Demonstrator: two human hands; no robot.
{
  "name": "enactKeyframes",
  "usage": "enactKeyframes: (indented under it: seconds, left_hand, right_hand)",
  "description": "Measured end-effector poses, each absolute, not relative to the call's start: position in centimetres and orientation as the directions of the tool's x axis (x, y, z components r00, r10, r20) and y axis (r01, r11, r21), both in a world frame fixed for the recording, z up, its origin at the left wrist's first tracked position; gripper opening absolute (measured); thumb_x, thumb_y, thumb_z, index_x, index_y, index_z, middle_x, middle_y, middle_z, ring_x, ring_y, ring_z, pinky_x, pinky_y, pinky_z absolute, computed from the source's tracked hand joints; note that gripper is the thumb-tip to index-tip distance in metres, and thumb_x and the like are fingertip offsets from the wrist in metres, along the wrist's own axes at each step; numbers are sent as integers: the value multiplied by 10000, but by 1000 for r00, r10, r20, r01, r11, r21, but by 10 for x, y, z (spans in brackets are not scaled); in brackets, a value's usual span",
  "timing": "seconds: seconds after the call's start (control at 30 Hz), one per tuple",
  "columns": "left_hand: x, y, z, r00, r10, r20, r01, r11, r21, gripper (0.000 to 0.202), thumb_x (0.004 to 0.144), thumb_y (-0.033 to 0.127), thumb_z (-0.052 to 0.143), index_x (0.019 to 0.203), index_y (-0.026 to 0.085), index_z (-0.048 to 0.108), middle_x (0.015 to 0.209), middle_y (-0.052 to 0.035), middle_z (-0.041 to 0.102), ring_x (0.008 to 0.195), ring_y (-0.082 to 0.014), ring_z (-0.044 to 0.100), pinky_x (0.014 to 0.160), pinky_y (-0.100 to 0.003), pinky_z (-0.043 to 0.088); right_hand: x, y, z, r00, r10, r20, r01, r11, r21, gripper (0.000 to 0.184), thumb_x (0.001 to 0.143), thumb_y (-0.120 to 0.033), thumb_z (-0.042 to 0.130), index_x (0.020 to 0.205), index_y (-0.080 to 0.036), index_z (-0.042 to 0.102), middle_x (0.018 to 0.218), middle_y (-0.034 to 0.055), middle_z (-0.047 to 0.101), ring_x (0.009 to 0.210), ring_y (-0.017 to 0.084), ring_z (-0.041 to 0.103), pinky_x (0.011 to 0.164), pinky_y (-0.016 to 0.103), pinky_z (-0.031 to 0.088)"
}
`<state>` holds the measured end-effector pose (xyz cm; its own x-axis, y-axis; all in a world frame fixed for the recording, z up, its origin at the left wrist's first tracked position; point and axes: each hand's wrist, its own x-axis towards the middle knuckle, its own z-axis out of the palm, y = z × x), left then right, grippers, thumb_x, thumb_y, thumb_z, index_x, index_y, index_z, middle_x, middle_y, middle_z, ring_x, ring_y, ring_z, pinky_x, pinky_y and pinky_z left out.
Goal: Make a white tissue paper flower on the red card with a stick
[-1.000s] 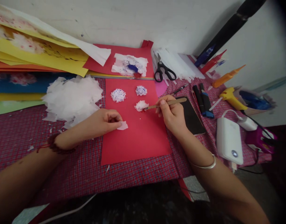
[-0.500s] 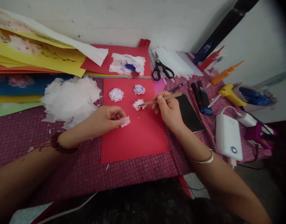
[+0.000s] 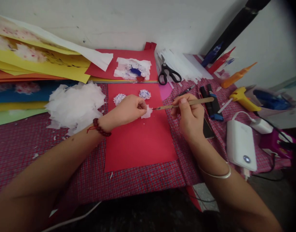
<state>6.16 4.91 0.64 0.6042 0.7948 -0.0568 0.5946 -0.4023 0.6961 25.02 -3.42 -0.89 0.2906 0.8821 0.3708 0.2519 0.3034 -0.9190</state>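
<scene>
Pinching with thumb and fingertips together, the left hand (image 3: 128, 111) grips a small white piece of thin paper (image 3: 147, 112) above the centre of the frame. The paper is over a smooth red rectangular sheet (image 3: 140, 141); whether it lies flat on the sheet or on something beneath cannot be told. Right of it, the right hand (image 3: 190, 117) is clamped on a long, flat, tan wooden stick (image 3: 201, 101), thumb on top. The stick's darkened tip points left and ends at the paper's right edge; whether the two touch is unclear.

On the upper part of the red sheet sit two round, ruffled white paper clusters speckled blue: the left one (image 3: 119, 98), partly covered by the left hand, and the right one (image 3: 144, 94), just above the white piece.

At centre left is a heap of white tissue pieces (image 3: 75, 104). At the top centre, a crumpled white paper rectangle (image 3: 122, 68) carries a dark blue paint blob (image 3: 135, 71). Black-handled scissors (image 3: 171, 74) lie right of it. At the right are a yellow glue gun (image 3: 243, 98) and a white rectangular power bank (image 3: 241, 145). A red-and-blue checked cloth (image 3: 143, 180) covers the table.
</scene>
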Motion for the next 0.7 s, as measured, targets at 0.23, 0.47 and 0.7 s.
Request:
enactKeyframes:
  seconds: [0.23, 0.47, 0.7]
  left_hand:
    - [67, 50, 6, 569, 819, -74, 622, -370, 690, 120, 763, 213, 592, 721, 141, 678, 689, -43, 690, 632, -147, 593, 568, -259, 392]
    - [64, 51, 7, 558, 830, 3, 542, -367, 756, 167, 799, 213, 532, 830, 141, 680, 786, -33, 689, 722, -151, 597, 638, -259, 431]
    - [55, 60, -5, 558, 828, 44, 568, -421, 707, 255, 843, 133, 454, 932, 156, 691, 963, -41, 723, 886, -165, 632, 829, -285, 458]
  right_hand:
    - [243, -39, -10, 126, 913, 388, 418, 306, -855, 336, 973, -448, 466, 756, -219, 581, 637, -4, 561, 543, 113, 512, 515, 272, 404]
    - [243, -34, -18, 9, 903, 430, 540, 357, -762, 283, 996, -373, 419, 806, -220, 563, 679, -2, 566, 578, 118, 509, 561, 279, 380]
    - [240, -33, -19, -67, 895, 440, 651, 374, -660, 234, 980, -341, 434, 831, -222, 570, 727, 14, 611, 617, 138, 518, 585, 292, 365]
